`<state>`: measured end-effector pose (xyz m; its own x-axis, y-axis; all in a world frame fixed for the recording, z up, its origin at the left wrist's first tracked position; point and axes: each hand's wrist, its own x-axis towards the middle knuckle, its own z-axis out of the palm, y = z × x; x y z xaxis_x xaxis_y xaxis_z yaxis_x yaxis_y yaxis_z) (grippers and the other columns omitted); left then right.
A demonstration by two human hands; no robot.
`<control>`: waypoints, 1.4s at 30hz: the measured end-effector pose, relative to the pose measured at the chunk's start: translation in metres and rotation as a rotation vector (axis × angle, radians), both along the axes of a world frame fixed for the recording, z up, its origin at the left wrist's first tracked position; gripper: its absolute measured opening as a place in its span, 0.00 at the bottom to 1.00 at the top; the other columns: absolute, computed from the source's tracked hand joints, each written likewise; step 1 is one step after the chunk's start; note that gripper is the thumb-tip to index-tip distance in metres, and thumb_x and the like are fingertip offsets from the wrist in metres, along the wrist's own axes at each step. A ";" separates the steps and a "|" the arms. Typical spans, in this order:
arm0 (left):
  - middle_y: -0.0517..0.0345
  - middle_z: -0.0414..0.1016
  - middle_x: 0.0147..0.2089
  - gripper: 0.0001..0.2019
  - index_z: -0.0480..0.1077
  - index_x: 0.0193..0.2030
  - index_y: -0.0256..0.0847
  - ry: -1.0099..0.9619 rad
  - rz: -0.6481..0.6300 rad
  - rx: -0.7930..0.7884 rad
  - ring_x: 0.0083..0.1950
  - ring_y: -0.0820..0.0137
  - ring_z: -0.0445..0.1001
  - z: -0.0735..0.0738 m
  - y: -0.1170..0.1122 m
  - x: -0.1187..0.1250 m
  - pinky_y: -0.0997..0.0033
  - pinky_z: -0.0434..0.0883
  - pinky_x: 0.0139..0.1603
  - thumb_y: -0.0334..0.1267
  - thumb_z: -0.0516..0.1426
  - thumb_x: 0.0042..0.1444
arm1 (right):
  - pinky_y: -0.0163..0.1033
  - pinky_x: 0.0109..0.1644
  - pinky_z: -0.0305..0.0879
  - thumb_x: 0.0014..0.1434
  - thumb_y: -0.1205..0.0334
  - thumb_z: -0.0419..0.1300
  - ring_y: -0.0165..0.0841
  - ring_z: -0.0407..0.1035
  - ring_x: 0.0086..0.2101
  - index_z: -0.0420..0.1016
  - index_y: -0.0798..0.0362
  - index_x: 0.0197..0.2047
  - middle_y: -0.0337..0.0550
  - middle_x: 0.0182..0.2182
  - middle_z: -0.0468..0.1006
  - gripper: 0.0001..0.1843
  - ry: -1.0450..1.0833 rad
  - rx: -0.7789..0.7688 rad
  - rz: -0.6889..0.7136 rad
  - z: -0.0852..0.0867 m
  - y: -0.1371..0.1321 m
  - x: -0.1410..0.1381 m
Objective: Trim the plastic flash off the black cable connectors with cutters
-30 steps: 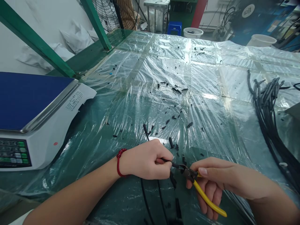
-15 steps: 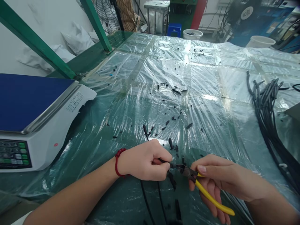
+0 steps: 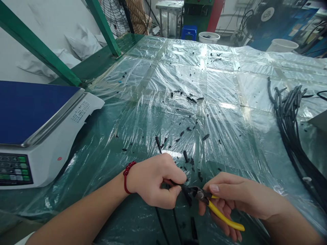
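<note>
My left hand, with a red bead bracelet at the wrist, is closed in a fist round a thin black cable that runs down toward me. My right hand grips yellow-handled cutting pliers. The dark jaws of the pliers meet the cable end just right of my left thumb. Both hands hover low over the plastic-covered green table, near its front edge. Short black cable offcuts lie scattered on the plastic beyond my hands.
A white weighing scale with a blue platform stands at the left. A bundle of black cables lies along the right side. Green frame beams rise at the back left. White buckets and a blue stool stand past the far edge.
Both hands have shifted slightly down and left together. The pliers' handles have swung a little, with the jaws still at the cable end.
</note>
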<state>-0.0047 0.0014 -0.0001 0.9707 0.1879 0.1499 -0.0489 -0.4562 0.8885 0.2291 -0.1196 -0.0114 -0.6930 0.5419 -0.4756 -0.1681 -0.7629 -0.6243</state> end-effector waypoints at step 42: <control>0.68 0.41 0.21 0.18 0.43 0.26 0.43 -0.103 0.294 0.257 0.19 0.76 0.44 0.006 0.012 -0.006 0.69 0.46 0.23 0.32 0.47 0.65 | 0.32 0.23 0.49 0.67 0.37 0.54 0.25 0.55 0.19 0.66 0.53 0.28 0.32 0.18 0.61 0.28 -0.290 0.342 -0.145 -0.011 -0.003 -0.053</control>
<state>-0.0112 0.0135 0.0057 0.8585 0.3995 0.3214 0.0344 -0.6704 0.7412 0.1764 -0.1228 -0.0222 -0.4633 0.7830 -0.4151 -0.0397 -0.4863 -0.8729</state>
